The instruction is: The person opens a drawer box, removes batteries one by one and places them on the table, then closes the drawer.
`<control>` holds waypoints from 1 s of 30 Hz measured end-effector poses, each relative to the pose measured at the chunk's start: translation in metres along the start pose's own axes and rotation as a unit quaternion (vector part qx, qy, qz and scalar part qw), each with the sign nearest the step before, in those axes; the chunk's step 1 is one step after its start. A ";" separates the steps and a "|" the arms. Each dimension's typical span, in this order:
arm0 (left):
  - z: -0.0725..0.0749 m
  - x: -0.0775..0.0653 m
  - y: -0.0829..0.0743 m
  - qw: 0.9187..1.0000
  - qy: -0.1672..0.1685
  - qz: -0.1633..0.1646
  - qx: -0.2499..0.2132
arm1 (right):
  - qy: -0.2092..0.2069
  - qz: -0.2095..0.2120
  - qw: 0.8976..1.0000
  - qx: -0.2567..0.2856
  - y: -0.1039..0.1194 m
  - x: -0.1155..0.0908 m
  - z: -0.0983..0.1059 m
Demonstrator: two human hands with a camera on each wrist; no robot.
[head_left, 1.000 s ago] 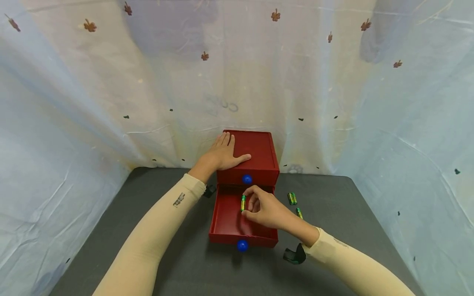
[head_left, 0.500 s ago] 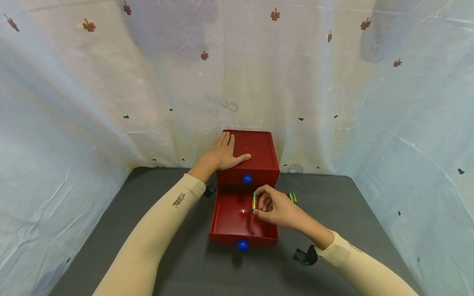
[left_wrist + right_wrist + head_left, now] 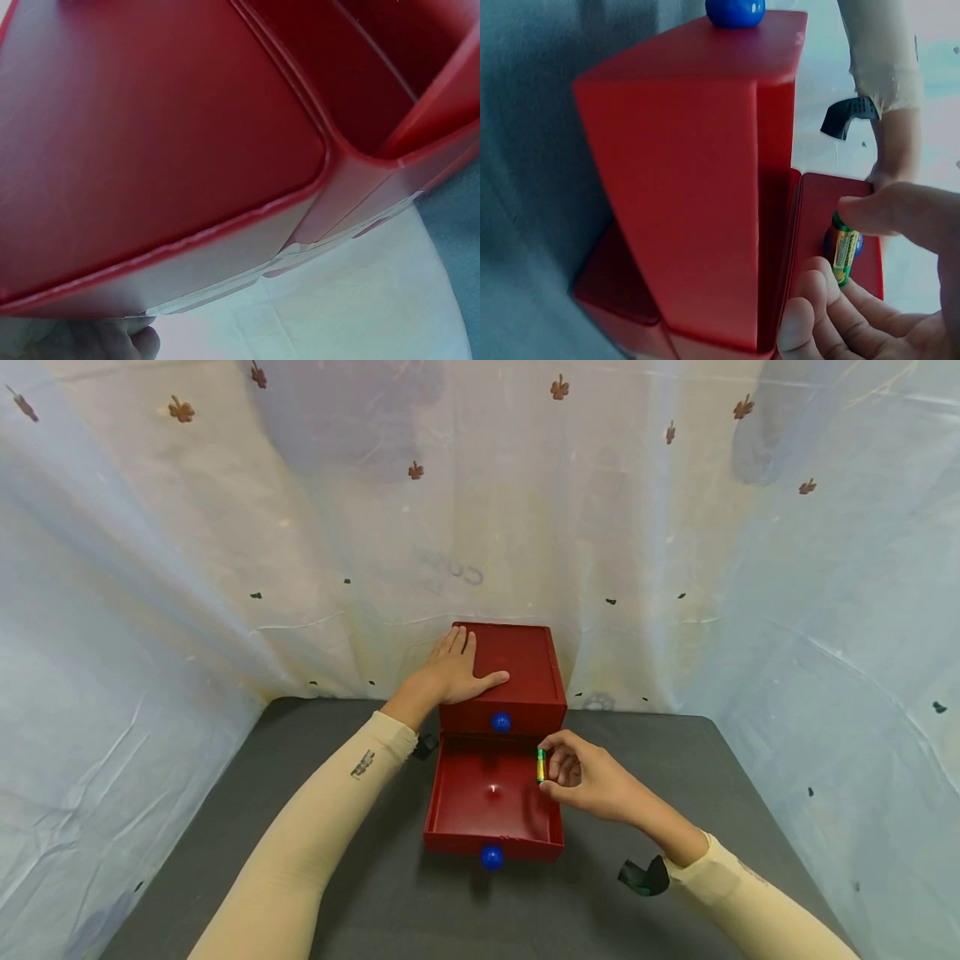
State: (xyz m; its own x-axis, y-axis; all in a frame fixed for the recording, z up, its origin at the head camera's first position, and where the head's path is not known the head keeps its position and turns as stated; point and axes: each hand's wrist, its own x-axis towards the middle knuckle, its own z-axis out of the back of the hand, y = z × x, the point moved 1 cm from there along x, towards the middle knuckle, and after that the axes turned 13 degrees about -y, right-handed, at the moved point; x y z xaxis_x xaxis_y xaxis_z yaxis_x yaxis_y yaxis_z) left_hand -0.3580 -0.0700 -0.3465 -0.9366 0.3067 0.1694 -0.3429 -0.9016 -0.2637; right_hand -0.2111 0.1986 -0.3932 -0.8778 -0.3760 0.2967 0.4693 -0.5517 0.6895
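Note:
My left hand (image 3: pixel 448 677) rests flat with spread fingers on top of a red two-drawer box (image 3: pixel 521 664). The box's lower drawer (image 3: pixel 465 814) is pulled out, and its bare red floor shows. Between thumb and fingertips, my right hand (image 3: pixel 592 781) pinches a small green and yellow battery (image 3: pixel 541 766), held upright over the right side of that drawer. In the right wrist view the battery (image 3: pixel 844 251) sits between the thumb and the fingers, with the red drawer's side wall (image 3: pixel 679 202) to its left.
Blue round knobs mark the closed upper drawer (image 3: pixel 501 722) and the front of the lower one (image 3: pixel 492 858). The box stands at the back of a dark grey table (image 3: pixel 345 860). Behind hangs a pale patterned curtain (image 3: pixel 495 527).
My right hand has moved right with the battery, from over the drawer's middle to its right side. It now covers the spot where other batteries lay on the table. My left hand stays put.

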 end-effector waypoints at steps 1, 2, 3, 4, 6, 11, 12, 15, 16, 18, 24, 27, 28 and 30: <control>0.000 0.000 0.000 1.000 0.000 0.000 0.000 | -0.001 0.001 1.000 -0.002 -0.002 -0.001 0.002; 0.000 0.000 0.000 1.000 0.000 0.000 0.000 | -0.002 0.001 1.000 -0.005 -0.004 -0.002 0.004; 0.000 0.000 -0.001 1.000 0.000 -0.001 0.001 | -0.002 0.000 1.000 -0.008 -0.006 -0.002 0.006; 0.000 0.000 -0.001 1.000 0.000 -0.002 0.002 | -0.002 0.001 1.000 -0.010 -0.008 -0.003 0.008; 0.000 0.000 -0.001 1.000 0.000 -0.004 0.004 | -0.002 -0.002 1.000 -0.014 -0.012 -0.005 0.013; 0.001 0.001 -0.001 1.000 0.001 -0.006 0.004 | -0.007 -0.003 1.000 -0.018 -0.027 -0.009 0.023; 0.001 0.001 -0.001 1.000 0.001 -0.005 0.003 | -0.009 -0.003 1.000 -0.019 -0.032 -0.010 0.024; 0.000 0.002 0.000 1.000 -0.001 -0.006 0.004 | -0.015 -0.002 1.000 -0.024 -0.043 -0.012 0.029; 0.000 0.002 0.000 1.000 -0.001 -0.006 0.004 | -0.017 -0.002 1.000 -0.026 -0.046 -0.012 0.031; -0.001 0.003 0.000 1.000 -0.002 -0.006 0.006 | -0.021 0.000 0.999 -0.031 -0.052 -0.014 0.033; -0.002 0.004 0.002 1.000 -0.003 -0.005 0.007 | -0.021 -0.001 0.999 -0.042 -0.069 -0.018 0.039; -0.002 0.004 0.001 1.000 -0.002 -0.004 0.005 | -0.012 -0.007 0.999 -0.043 -0.078 -0.019 0.040; -0.002 0.004 0.002 1.000 -0.001 -0.004 0.005 | -0.009 -0.010 0.999 -0.044 -0.081 -0.019 0.040; -0.003 0.004 0.002 1.000 0.000 -0.005 0.003 | 0.001 -0.017 0.999 -0.047 -0.087 -0.020 0.041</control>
State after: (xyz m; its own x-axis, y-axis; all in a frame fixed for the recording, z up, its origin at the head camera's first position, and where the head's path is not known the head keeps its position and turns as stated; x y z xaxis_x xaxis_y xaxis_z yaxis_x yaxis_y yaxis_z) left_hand -0.3622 -0.0696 -0.3487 -0.9334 0.3147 0.1726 -0.3510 -0.9007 -0.2561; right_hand -0.2386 0.2847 -0.4325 -0.8928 -0.3578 0.2736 0.4472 -0.6317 0.6332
